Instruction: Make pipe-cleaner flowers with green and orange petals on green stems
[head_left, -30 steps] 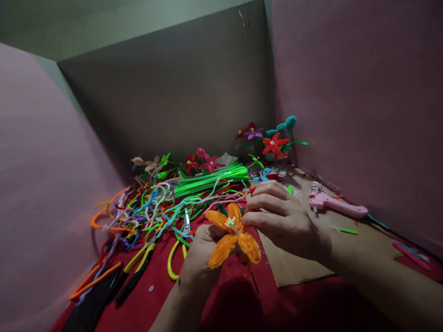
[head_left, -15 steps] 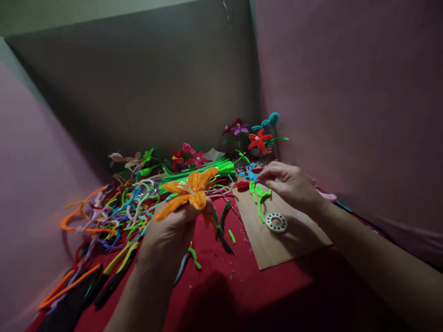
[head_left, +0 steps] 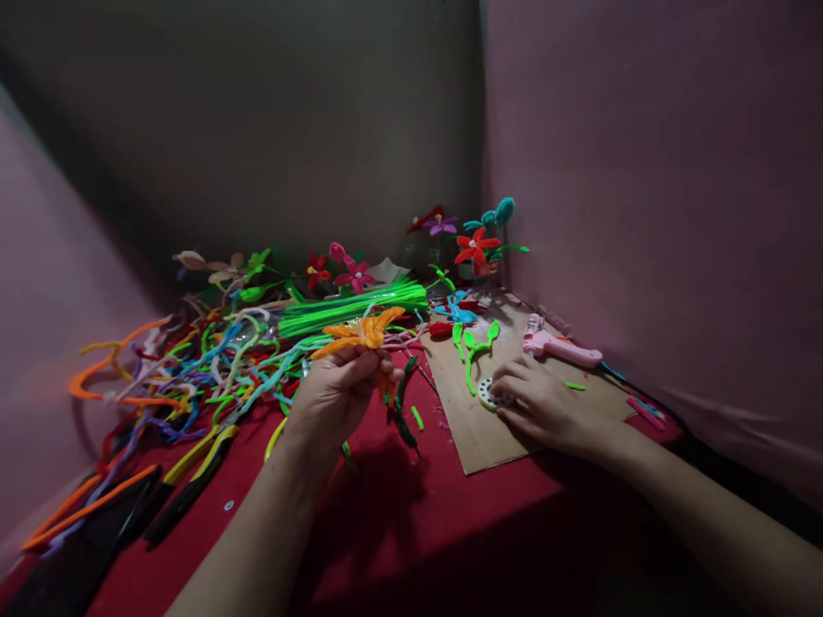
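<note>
My left hand pinches an orange fuzzy-wire flower from below. Its petals spread above the thumb, and more orange shows under the fingers. Over on the cardboard, my right hand has its thumb and fingers closed about the right edge of a white ring with dark holes, which looks like a tape roll and is partly covered. Just beyond the ring lies a bright green sprig with leaves. A dark green leafy piece and a short green scrap rest on the red cloth between my hands.
Tangled coloured pipe cleaners and yellow-black pliers fill the left side. A green pipe-cleaner bundle lies behind. Finished flowers stand at the back. A pink glue gun with a cord lies right, near the wall.
My right hand has come down and nearer from the blue pieces at the back of the cardboard to the white ring. The orange flower, still in my left hand, has tilted.
</note>
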`<state>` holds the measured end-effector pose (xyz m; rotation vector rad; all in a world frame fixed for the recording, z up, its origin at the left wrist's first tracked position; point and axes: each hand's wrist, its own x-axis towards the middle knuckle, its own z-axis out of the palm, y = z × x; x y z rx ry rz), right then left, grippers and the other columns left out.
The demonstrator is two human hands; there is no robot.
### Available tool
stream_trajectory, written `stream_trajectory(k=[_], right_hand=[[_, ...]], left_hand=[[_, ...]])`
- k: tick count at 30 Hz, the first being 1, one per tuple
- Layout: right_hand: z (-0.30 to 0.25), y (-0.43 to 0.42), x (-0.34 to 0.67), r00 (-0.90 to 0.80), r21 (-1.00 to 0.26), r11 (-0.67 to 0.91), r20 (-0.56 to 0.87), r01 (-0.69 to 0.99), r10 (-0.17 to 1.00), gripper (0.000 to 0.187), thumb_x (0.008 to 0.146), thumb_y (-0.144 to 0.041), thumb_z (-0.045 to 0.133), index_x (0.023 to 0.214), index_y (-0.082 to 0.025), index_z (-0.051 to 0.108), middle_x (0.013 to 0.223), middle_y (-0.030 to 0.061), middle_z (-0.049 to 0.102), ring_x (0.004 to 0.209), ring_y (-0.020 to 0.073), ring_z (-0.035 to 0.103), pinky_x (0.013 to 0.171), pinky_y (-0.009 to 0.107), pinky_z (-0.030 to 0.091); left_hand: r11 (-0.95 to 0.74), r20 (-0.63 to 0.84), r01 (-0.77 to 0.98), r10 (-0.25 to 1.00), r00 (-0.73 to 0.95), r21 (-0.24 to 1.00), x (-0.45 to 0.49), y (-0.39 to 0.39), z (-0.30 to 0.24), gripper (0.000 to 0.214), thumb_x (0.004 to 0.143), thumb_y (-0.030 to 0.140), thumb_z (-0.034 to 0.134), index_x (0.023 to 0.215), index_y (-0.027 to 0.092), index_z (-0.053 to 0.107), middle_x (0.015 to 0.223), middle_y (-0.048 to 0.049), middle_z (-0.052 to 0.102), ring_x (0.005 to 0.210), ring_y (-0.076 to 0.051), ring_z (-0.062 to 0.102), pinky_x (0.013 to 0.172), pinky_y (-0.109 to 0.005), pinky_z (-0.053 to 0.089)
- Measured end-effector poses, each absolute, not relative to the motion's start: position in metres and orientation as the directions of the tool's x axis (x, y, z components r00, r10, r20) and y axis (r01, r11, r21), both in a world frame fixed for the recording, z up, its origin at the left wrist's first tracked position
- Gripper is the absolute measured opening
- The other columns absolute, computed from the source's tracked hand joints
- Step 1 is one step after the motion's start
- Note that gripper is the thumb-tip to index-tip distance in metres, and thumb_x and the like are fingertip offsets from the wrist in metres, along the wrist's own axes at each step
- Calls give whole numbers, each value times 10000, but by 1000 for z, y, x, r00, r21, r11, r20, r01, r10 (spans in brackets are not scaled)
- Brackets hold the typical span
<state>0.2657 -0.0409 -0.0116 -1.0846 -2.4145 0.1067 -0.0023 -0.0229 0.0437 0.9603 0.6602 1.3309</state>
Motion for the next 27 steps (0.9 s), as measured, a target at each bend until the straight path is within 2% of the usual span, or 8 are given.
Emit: stream_trajectory(k=[5, 9, 12, 15, 18, 20, 23, 27], right_hand=[[-10, -46, 269, -544, -307, 655, 376, 691, 750, 90, 821, -176, 480, 772, -167, 554, 904, 94, 545, 848, 192, 483, 775, 361, 417], [2, -55, 276, -436, -512, 580, 382, 634, 815, 40, 784, -221, 547, 792, -189, 570, 1023, 88, 549, 960, 208, 503, 812, 364, 422], [13, -55, 275, -309, -782, 467, 363, 413, 879, 67, 769, -258, 584, 774, -191, 579, 1142, 80, 533, 1088, 217, 479, 900, 373, 385], [21, -46, 266, -284, -952, 300, 271, 63, 920, 115, 722, -267, 643, 676, -176, 590, 1057, 70, 589, 1071, 210, 502, 922, 357, 366], [26, -37, 250, -343, -969, 100, 175, -227, 923, 90, 665, -228, 680, 652, -164, 618, 859, 51, 624, 896, 187, 572, 844, 348, 413], [28, -34, 239, -405, -943, -35, 109, -331, 908, 82, 645, -204, 682, 689, -159, 631, 775, 36, 618, 758, 167, 590, 771, 358, 447], [33, -32, 224, -448, -923, -115, 67, -368, 892, 103, 624, -186, 675, 709, -157, 624, 687, 15, 604, 652, 150, 589, 698, 339, 456], [39, -31, 206, -458, -951, -67, 84, -303, 885, 71, 610, -163, 657, 638, -156, 592, 661, 2, 575, 632, 132, 569, 678, 301, 430]], left_hand=[[-33, 148, -482, 968, 203, 875, -3, -23, 43, 189, 572, 172, 779, 700, 95, 664, 608, -17, 626, 566, -113, 599, 597, -237, 532], [-16, 141, -477, 963, 228, 879, -5, -23, 40, 178, 595, 191, 767, 701, 97, 658, 622, -22, 631, 589, -117, 607, 602, -221, 524], [14, 116, -462, 961, 250, 887, -4, -24, 40, 162, 611, 192, 756, 689, 97, 651, 625, -23, 635, 590, -117, 610, 612, -227, 527], [59, 68, -440, 962, 266, 896, 0, -27, 40, 178, 596, 200, 766, 675, 94, 647, 612, -25, 641, 569, -122, 619, 588, -213, 523], [117, 13, -435, 959, 284, 893, 5, -30, 39, 200, 580, 212, 775, 674, 89, 647, 612, -24, 645, 543, -125, 623, 565, -212, 520], [152, -17, -442, 956, 293, 884, 7, -31, 38, 206, 568, 207, 780, 676, 92, 646, 609, -20, 644, 527, -126, 621, 543, -213, 514], [196, -54, -443, 948, 312, 875, 9, -31, 36, 205, 559, 195, 782, 666, 94, 640, 594, -26, 644, 517, -130, 620, 515, -208, 497], [231, -99, -430, 946, 308, 873, 11, -32, 34, 197, 562, 186, 778, 667, 81, 649, 589, -41, 649, 517, -126, 613, 522, -211, 492]])
